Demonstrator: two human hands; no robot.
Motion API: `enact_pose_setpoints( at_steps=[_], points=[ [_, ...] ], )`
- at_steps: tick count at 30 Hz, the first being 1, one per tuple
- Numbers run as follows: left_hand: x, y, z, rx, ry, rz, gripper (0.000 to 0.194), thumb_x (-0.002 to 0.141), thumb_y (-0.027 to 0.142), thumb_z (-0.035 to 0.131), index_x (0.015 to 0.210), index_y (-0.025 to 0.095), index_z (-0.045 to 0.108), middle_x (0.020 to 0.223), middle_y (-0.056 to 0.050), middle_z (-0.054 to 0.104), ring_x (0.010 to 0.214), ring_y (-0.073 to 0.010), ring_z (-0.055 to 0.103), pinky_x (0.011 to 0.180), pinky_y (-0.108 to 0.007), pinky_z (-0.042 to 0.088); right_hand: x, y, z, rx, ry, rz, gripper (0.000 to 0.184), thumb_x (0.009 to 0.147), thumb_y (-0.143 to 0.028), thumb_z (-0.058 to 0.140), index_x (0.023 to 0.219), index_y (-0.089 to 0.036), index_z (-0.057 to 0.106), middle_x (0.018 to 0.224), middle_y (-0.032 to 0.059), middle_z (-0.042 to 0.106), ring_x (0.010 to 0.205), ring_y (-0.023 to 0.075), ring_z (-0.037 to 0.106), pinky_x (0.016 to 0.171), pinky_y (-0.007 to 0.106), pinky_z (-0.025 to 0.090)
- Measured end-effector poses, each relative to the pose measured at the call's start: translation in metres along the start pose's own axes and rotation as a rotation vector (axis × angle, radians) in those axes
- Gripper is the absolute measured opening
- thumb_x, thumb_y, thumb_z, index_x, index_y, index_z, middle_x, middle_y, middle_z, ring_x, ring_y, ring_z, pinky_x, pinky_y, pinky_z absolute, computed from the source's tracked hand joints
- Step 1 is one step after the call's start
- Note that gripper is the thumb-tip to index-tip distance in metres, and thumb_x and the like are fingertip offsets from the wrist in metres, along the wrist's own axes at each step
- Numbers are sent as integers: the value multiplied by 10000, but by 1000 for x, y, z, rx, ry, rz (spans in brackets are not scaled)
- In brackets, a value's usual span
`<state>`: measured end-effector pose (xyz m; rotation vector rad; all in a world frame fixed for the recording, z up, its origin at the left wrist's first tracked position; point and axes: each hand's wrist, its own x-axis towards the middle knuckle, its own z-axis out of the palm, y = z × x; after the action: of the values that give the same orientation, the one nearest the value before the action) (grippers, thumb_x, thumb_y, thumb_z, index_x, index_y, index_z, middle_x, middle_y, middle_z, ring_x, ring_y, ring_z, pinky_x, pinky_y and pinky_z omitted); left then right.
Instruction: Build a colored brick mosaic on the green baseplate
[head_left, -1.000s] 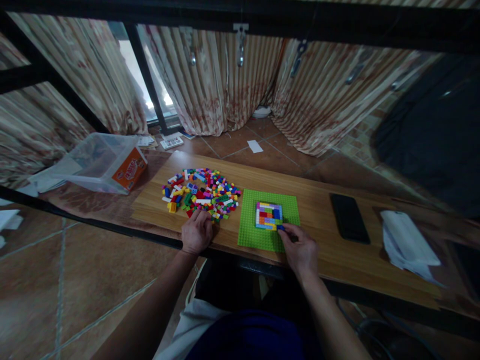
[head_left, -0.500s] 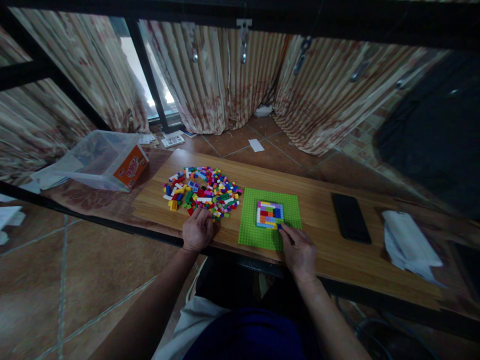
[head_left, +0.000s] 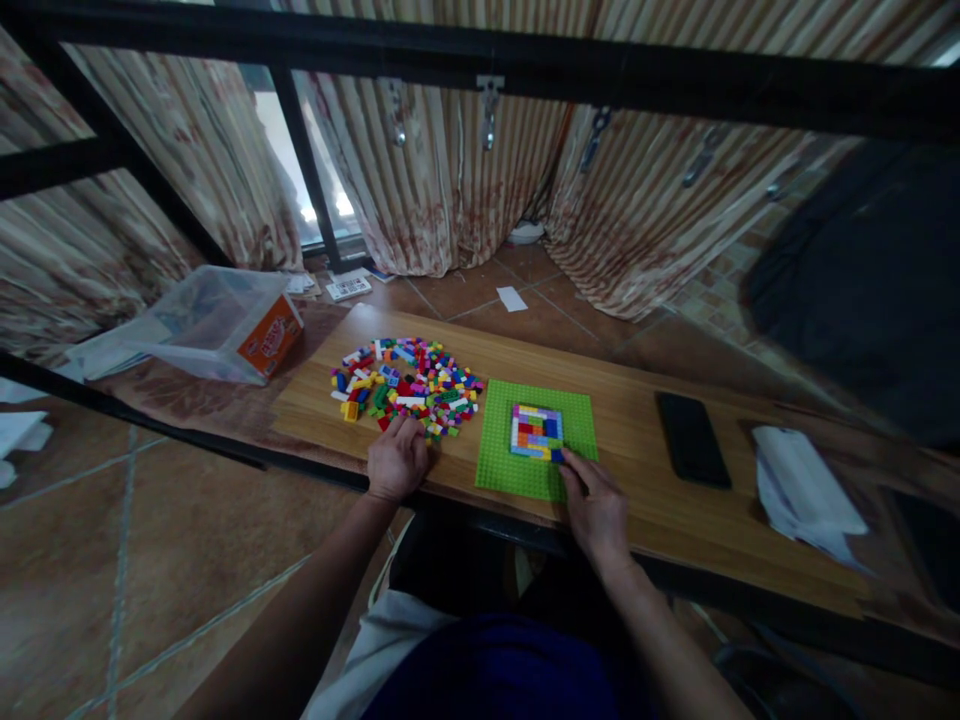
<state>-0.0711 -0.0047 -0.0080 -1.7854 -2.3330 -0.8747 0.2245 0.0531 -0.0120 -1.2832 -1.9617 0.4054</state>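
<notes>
A green baseplate [head_left: 502,460] lies on the wooden table [head_left: 637,500], with a small square patch of coloured bricks [head_left: 537,431] built on it. My right hand [head_left: 595,505] rests on the plate's near right corner, its fingertips pinched on a blue brick [head_left: 557,455] at the patch's near right corner. A heap of loose coloured bricks [head_left: 409,385] lies left of the plate. My left hand [head_left: 397,458] sits at the heap's near edge, fingers curled down onto the bricks; I cannot see what they hold.
A black phone [head_left: 692,438] lies right of the plate, and white crumpled paper [head_left: 806,493] beyond it. A clear plastic tub with an orange label [head_left: 225,325] lies tipped at the table's far left. Curtains and a black metal frame stand behind.
The camera has tilted slightly, so the scene has shifted. Both hands have stayed nearly in place, the right one still on the blue brick.
</notes>
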Motion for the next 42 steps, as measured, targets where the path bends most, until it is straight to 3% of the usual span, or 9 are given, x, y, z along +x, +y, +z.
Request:
enact_pose_setpoints(
  at_steps=[5,9,15,21,34,38,42],
  points=[
    [0,1,-1,27,11,1,171,848,171,424,796,203,584,814,-37,606,707,-161,572,596,-257,384,-2,-10,-9,139,90,250,396,895,-417,480,1160,-166,633,1041,113,708,962,226,660,906,423,498],
    [-1,1,0,14,10,0,165,846,168,431,798,204,584,814,-39,607,730,-168,589,597,-256,399,-7,-21,-13,176,116,297,362,876,-433,512,1053,-164,676,1017,118,714,942,233,665,890,417,501],
    [-3,1,-1,-19,4,13,170,845,150,421,817,201,580,848,-53,609,791,-172,601,654,-258,440,-14,-50,-3,224,-6,147,262,881,-382,523,983,-207,689,992,77,718,921,208,670,845,357,518],
    [-4,1,-3,-42,-3,20,178,860,157,392,813,201,559,826,-47,588,710,-157,566,634,-255,435,-5,-85,30,192,-213,-63,250,912,-281,458,1004,-215,682,997,69,707,925,195,653,845,346,510],
    [-5,0,-2,-67,0,40,162,857,152,410,818,203,559,824,-43,578,747,-155,575,650,-248,450,46,-110,102,6,-286,-257,268,861,-182,478,1041,-238,668,954,75,651,935,231,588,824,364,479],
    [-4,-1,-2,-59,-5,45,165,855,152,405,816,205,556,820,-45,582,758,-159,579,657,-249,455,46,-114,102,3,-273,-247,279,874,-173,463,1053,-242,666,950,73,643,933,227,588,828,357,479],
    [-4,-2,0,-56,-2,47,161,856,158,408,812,204,555,811,-47,581,807,-170,591,691,-254,459,37,-117,79,164,-259,-154,317,910,-194,408,1123,-238,639,997,69,640,959,199,602,852,337,491]
  ],
)
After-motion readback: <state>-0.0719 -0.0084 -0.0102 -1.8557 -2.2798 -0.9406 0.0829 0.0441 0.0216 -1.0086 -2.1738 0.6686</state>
